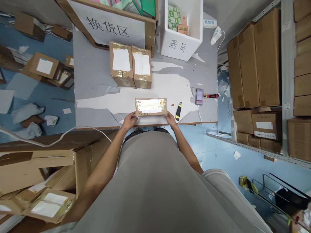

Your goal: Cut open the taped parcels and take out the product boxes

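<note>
A small taped cardboard box (151, 112) with a white label (150, 106) sits at the front of the table between my hands. My left hand (130, 120) has its curled fingers at the box's left front corner. At the right front corner, the fingers of my right hand (170, 119) press against the side. Both hands together hold the box. Just right of it lies a black and yellow utility knife (178, 111). Farther right are a phone (199, 97) on a white cable and a red and black handled tool (212, 96).
Two taped boxes (121, 61) stand behind on the table (89, 74). A large labelled carton (111, 27) and a white foam bin (178, 45) line the back. Open cartons (48, 158) crowd the left front; shelves with boxes (267, 61) rise at right.
</note>
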Motion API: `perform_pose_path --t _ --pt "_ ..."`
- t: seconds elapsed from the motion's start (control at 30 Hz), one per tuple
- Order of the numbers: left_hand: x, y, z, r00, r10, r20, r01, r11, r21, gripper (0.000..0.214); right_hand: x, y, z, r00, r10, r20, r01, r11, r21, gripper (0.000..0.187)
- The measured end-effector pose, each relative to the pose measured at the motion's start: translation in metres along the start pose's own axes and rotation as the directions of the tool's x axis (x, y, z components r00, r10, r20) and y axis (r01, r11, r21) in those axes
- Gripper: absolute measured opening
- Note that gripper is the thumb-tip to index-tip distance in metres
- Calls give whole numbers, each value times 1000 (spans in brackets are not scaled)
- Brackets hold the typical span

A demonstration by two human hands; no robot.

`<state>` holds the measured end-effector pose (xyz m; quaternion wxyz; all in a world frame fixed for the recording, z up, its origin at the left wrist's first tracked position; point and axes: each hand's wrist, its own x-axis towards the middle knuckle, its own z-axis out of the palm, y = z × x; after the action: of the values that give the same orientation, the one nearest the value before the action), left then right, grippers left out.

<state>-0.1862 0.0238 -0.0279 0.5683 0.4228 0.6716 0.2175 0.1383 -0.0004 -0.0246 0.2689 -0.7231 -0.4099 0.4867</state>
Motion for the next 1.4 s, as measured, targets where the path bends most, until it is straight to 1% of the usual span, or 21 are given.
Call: perform_pose_path --t 0.1,0.17,0.3,0.37,0.43,0.5,0.6,0.7,0.77,0.83,0.9,0.97,1.07,1.13,1.2,1.27,1.33,1.4 --pt "4 6 0 999 42 -15 -41 999 14 54 2 -10 2 1000 23 18 -23 1000 3 49" --pt "4 9 -5 996 77 -40 -76 997 34 46 3 -18 -1 1000 20 14 -20 1000 0 48" --pt "6 17 -19 975 196 -101 -190 979 67 49 7 -36 -11 999 -35 -5 35 999 -22 55" --pt "10 20 -23 969 212 -130 -202 976 84 49 11 -41 -13 998 -54 22 55 998 -29 55" --pt "12 18 -25 977 155 -145 -143 986 91 49 14 -43 -12 997 -43 64 45 998 -32 52" --pt "13 12 -24 989 59 -139 -49 996 75 50 15 -39 -9 995 -18 97 20 1000 -18 49" --pt "5 -4 -20 992 -51 -119 49 999 -17 59 10 -27 -5 995 53 82 -57 997 48 46" --pt "-9 -20 -15 988 -92 -124 80 991 -103 66 0 -13 -1 990 134 54 -138 987 80 48" --pt "-17 -26 -11 987 -88 -134 74 991 -107 62 -7 -7 3 986 154 64 -159 984 79 48" --pt "-23 -27 -8 988 -63 -144 50 994 -93 53 -12 -4 8 986 152 72 -158 984 85 48" --pt "-25 -24 -7 987 -35 -159 22 996 -81 44 -15 -5 11 988 134 74 -141 986 92 48" --pt "-25 -17 -10 984 12 -179 -24 997 -69 41 -15 -10 9 993 96 67 -102 990 100 49" --pt "-21 1 -18 968 134 -210 -149 987 -55 46 -8 -23 -2 999 -23 30 20 995 93 50" --pt "-17 14 -25 949 216 -229 -232 972 -44 51 -1 -35 -12 992 -124 9 123 990 65 48" --pt "-12 25 -30 938 256 -235 -268 963 -23 53 6 -46 -18 981 -193 8 192 981 17 45" --pt "-7 32 -32 945 237 -226 -242 970 6 49 12 -56 -20 978 -205 28 207 977 -59 42" --pt "-4 35 -30 958 180 -223 -178 984 26 44 14 -61 -17 981 -188 51 193 972 -134 39" --pt "-2 34 -27 965 128 -229 -127 992 17 45 13 -63 -12 980 -187 65 196 962 -188 39"
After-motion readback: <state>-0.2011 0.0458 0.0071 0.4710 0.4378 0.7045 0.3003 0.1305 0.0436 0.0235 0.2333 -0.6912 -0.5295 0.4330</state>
